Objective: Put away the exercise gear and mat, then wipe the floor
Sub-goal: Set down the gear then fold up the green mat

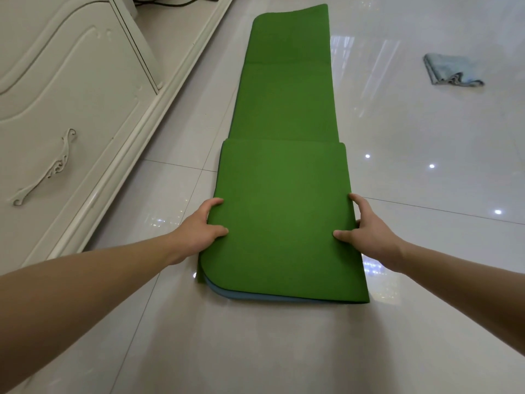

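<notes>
Centrally, the green mat (284,211) lies flat on the glossy tiled floor (284,351), running from bottom centre up to the top edge of the frame. Its near end is folded over on itself; the flap's far edge sits just above mid-frame. A blue underside (255,297) peeks out along the near edge, bottom centre.

Left hand (203,226) is on the flap's left edge: thumb flat on the green top, fingers (214,201) curled over the edge, clamped on the mat. Right hand (366,226) mirrors it on the right edge: thumb on top, fingers (355,198) bent over the border, likewise gripping. Both hands sit at about the flap's mid-length, with bare forearms reaching in from the lower corners.

Edges and room: the single layer beyond the flap shows one crease across it near the top. The far left corner is rounded and slightly lifted. A strip of bare floor separates the mat from the white cabinet (71,95) at left, narrowing toward the top of the frame. Right of the mat, floor runs wide to the frame edge. A crumpled grey-blue cloth (451,69) lies at upper right, well apart from the mat.

Containers: the cabinet's carved fronts are shut, with an ornate handle (47,169) at mid-left; contents hidden.
</notes>
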